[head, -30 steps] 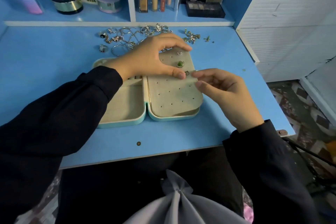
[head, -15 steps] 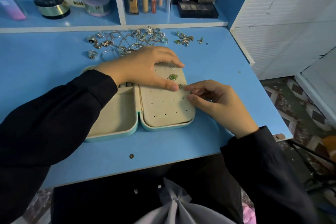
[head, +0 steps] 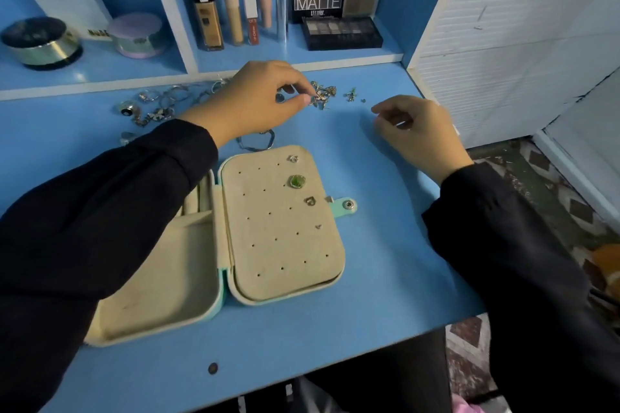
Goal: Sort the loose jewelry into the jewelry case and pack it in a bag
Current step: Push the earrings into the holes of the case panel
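While the open jewelry case [head: 285, 245] lies flat on the blue table [head: 385, 278], four earrings [head: 297, 181] pinned to its right panel, the left hand [head: 255, 100] pinches a small piece [head: 318, 96] from the loose jewelry [head: 157, 114] behind it; the right hand [head: 416, 131] hovers loosely curled, contents unclear.

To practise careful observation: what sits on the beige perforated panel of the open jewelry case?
Four pieces: a small silver stud, a green-stoned earring, a heart-shaped stud, a tiny silver stud. Anything beneath the panel is covered.

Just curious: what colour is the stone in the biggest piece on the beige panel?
Green stone; head view.
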{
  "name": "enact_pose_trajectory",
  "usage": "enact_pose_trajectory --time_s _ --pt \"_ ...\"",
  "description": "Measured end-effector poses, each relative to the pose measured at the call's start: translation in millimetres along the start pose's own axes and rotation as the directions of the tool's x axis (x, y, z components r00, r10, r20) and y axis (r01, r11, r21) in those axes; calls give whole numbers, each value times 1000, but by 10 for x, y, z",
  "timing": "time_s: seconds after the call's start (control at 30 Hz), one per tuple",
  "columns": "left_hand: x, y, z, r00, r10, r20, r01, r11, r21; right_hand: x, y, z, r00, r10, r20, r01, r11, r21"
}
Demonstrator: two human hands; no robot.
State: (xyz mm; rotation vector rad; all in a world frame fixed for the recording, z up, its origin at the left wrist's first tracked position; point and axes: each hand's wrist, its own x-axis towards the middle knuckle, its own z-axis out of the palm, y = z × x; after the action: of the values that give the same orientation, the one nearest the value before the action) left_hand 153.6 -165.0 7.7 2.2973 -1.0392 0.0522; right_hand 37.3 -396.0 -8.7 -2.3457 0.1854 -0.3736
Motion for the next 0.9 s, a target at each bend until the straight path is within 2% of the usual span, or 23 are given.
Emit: enact_pose_trajectory --time_s 0.17,0.43,0.9 --pt "182 -152 96 999 3 44 -7 995 98 294 170 69 997 -58 -58 53 995 -86" --pt "244 -197 182 1000 13 -7 -12 996 92 440 245 217 975 -205 -90 190 970 -153" --pt "208 -203 132 998 -50 -23 51 999 19 458 273 196 983 -171 -70 164 982 -95"
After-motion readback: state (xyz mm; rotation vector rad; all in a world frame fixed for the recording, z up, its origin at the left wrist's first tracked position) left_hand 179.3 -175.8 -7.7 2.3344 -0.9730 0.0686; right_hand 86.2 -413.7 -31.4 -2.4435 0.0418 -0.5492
